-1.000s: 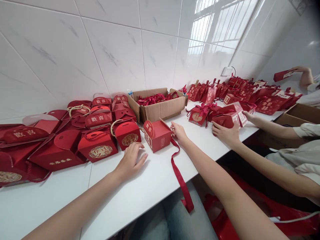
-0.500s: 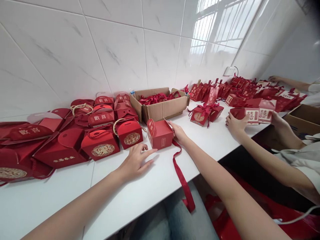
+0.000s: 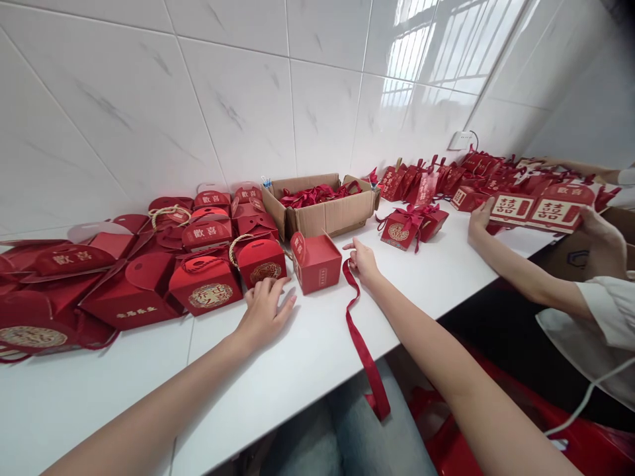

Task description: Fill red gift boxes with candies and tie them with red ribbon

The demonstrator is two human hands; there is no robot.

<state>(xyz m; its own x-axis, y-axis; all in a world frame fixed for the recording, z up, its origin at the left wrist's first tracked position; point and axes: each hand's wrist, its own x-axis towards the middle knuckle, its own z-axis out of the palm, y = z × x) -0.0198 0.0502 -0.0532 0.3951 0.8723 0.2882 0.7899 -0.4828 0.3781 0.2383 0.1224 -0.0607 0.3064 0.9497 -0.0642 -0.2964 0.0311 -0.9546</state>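
A small red box (image 3: pixel 317 263) with its lid flap up stands on the white table (image 3: pixel 307 357). My left hand (image 3: pixel 266 311) lies flat and open on the table just in front of it, beside a red handled gift box (image 3: pixel 261 262). My right hand (image 3: pixel 362 261) is just right of the small box, its fingers pinched on the top end of a long red ribbon (image 3: pixel 364 350). The ribbon trails across the table and hangs over the front edge.
A cardboard box (image 3: pixel 325 215) full of red ribbons sits behind. Many red boxes (image 3: pixel 124 277), flat and folded, crowd the left. Bow-tied boxes (image 3: pixel 404 228) and more boxes line the right. A co-worker's hands (image 3: pixel 602 241) hold two red boxes (image 3: pixel 538 210).
My right hand has drawn slightly away from the small box's side with the ribbon end. My left hand's fingers have closed together. The co-worker has lifted two boxes up and to the right.
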